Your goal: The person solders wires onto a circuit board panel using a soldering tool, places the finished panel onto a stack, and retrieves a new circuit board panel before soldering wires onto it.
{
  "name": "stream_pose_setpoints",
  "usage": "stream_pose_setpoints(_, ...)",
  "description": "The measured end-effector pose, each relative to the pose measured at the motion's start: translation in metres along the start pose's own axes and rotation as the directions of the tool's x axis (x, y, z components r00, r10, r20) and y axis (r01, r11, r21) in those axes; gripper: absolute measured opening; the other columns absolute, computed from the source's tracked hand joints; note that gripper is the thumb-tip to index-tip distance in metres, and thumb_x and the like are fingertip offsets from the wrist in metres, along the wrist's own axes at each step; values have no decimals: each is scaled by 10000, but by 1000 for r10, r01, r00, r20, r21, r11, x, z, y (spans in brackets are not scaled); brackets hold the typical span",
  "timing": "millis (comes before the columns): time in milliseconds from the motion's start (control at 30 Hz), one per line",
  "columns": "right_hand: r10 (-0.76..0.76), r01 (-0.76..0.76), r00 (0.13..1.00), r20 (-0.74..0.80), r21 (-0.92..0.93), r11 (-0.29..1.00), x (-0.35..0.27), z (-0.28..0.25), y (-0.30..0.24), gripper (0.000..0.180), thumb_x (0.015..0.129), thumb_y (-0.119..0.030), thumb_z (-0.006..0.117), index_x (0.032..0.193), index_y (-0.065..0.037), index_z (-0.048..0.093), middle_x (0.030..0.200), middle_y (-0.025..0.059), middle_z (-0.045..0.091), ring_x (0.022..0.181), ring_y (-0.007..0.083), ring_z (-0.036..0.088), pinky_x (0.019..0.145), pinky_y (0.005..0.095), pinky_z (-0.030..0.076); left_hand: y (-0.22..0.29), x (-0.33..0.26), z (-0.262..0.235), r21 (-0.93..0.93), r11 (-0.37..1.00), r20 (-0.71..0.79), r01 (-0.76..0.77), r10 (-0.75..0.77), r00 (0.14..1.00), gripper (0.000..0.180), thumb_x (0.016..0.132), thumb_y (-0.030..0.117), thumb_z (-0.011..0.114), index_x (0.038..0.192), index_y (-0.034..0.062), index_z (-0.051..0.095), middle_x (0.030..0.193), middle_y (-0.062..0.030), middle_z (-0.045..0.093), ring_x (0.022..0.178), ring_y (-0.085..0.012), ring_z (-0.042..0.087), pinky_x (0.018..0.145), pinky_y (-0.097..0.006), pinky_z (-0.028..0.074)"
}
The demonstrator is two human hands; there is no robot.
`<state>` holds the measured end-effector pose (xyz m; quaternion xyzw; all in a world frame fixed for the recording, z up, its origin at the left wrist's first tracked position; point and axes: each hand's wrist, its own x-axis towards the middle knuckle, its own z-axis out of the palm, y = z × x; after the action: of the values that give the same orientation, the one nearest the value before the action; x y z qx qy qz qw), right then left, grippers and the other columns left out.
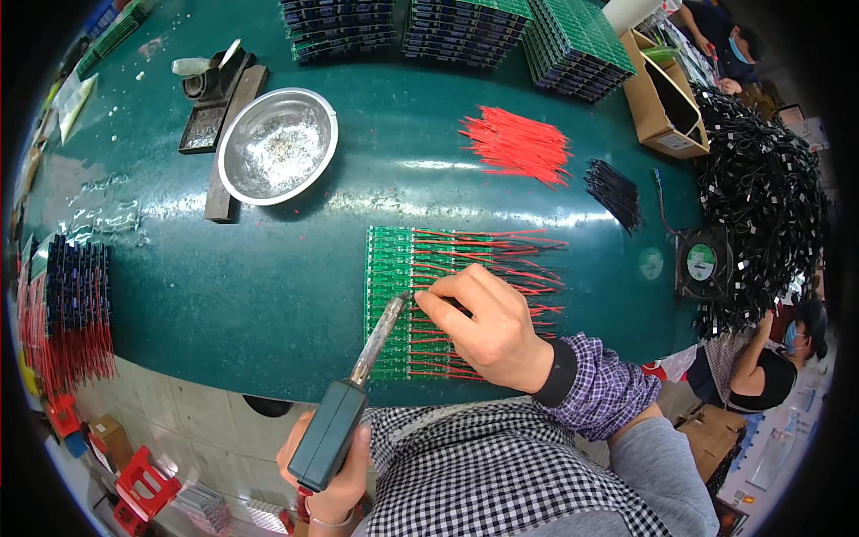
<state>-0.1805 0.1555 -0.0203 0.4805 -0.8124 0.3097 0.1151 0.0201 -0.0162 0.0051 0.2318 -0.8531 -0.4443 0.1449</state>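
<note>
My left hand (pixel 335 479) grips the dark green handle of a soldering iron (pixel 353 394), whose metal tip reaches the green circuit board panel (pixel 386 259) on the green table. My right hand (pixel 488 327) rests on the panel with fingers pinched on a thin black wire beside the iron's tip. Red wires (pixel 501 251) run rightward from the panel's rows.
A steel bowl (pixel 277 143) and a dark iron stand (pixel 215 89) sit at the back left. Loose red wires (pixel 519 143), black wires (pixel 613 192), a small fan (pixel 704 261), a cardboard box (pixel 662 103) and stacked boards (pixel 465 31) lie beyond. Other people sit at the right.
</note>
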Motion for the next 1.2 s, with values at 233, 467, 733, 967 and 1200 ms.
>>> stream_pose_setpoints(233,7,-7,1000,-2,-15,1000,-1,1,0,270,733,-33,685,992,41,680,881,93,591,772,223,594,607,321,517,-4,-1,4,-30,1000,-20,-10,10,1000,216,748,69,808,905,-36,704,804,-145,672,621,-270,651,552,-345,495)
stream_pose_setpoints(467,3,-3,1000,-6,-13,1000,-1,2,-1,271,724,-36,681,984,41,677,879,94,590,773,227,594,608,323,518,-13,-20,1,-122,978,-70,170,-179,981,204,757,74,805,903,-32,709,798,-135,656,621,-240,635,544,-335,470)
stream_pose_setpoints(733,10,-10,1000,-11,-17,1000,-1,2,-2,279,721,-42,677,988,39,676,912,101,603,795,233,601,643,329,525,-5,-13,4,-77,995,-120,57,-66,991,224,743,60,821,915,-38,715,832,-144,681,650,-238,657,576,-333,499)
stream_pose_setpoints(967,1,0,999,-40,8,1000,-1,-1,-4,278,722,-53,679,989,23,675,939,98,616,836,243,609,695,348,521,-3,-15,2,-63,995,-132,80,-88,987,244,730,59,834,918,-40,713,844,-144,690,666,-244,670,588,-336,512)
stream_pose_setpoints(1200,14,-12,1000,-21,52,999,-5,-1,-6,280,721,-52,681,992,16,675,922,95,614,836,247,610,698,348,522,-4,-17,1,-42,997,-127,64,-69,990,235,717,51,828,902,-36,712,828,-142,683,653,-251,665,576,-338,507)
